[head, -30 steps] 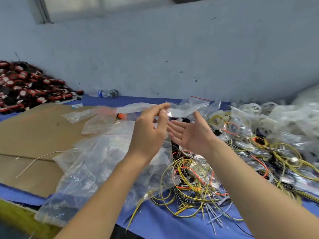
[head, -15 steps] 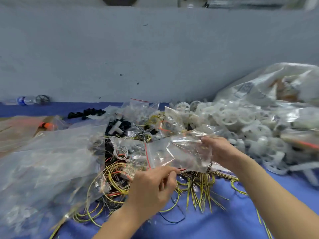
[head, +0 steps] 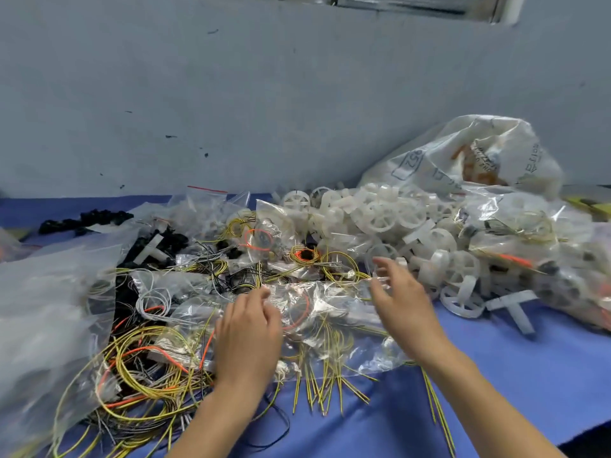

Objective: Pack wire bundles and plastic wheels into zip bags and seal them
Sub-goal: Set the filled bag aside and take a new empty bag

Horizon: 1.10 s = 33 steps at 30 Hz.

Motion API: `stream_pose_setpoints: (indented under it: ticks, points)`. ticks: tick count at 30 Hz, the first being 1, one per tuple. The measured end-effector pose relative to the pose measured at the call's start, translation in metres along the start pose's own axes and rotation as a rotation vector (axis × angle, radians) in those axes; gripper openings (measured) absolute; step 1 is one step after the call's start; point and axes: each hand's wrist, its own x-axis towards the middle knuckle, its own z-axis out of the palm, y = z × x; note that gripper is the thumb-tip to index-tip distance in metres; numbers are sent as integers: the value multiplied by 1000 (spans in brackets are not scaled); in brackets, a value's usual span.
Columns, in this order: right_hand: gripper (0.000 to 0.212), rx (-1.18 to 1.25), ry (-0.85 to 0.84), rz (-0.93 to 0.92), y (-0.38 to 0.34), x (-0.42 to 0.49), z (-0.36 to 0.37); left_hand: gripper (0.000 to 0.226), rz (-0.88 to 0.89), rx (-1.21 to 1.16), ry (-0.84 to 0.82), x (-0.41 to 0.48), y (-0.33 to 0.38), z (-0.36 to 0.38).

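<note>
A: Obs. 1, hands. Where are they?

B: Both at frame centre, over one clear zip bag (head: 334, 309) that lies flat on the wire heap. The left hand (head: 248, 332) covers the bag's left part, back of the hand to the camera, fingers loosely bent. Its underside is hidden, so I cannot tell whether it pinches the plastic or only rests on it.

A: Right hand?

B: The right hand (head: 405, 309) is at the bag's right edge, released, with its fingers spread and grasping nothing. Its tips are motion-blurred.

A: Bag contents?

B: An orange loop and yellow wires show through the plastic. Inside or underneath, cannot tell. Yellow-green wire ends (head: 325, 391) fan out below its lower edge onto the blue tabletop (head: 529, 375).

A: Loose stock?

B: Wire bundles (head: 142, 368), yellow, orange and grey, are tangled at lower left. The plastic wheels (head: 380, 213), white and spoked, are piled right of centre and spill toward the right hand. A filled small bag (head: 264, 236) with a coiled orange and yellow wire sits behind the hands.

A: Surroundings?

B: A big crumpled clear bag (head: 49, 309) is at the left edge, black parts (head: 82, 219) at mid-left and a printed white sack (head: 472, 157) at upper right against the grey wall (head: 231, 94).
</note>
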Motion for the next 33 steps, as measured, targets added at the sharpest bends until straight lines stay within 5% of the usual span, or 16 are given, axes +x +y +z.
stream_pose_setpoints:
  ticks: [4,18,33]
  points:
    - [42,-39,-98,-165,-27,-9,47,24,-91,-28,-20,5,-17,-7]
    - [33,12,-88,-267,-34,-20,102,24,-41,-121,-91,3,-29,6]
    - [32,102,-104,-222,-27,-23,97,38,242,-178,-168,-2,-25,2]
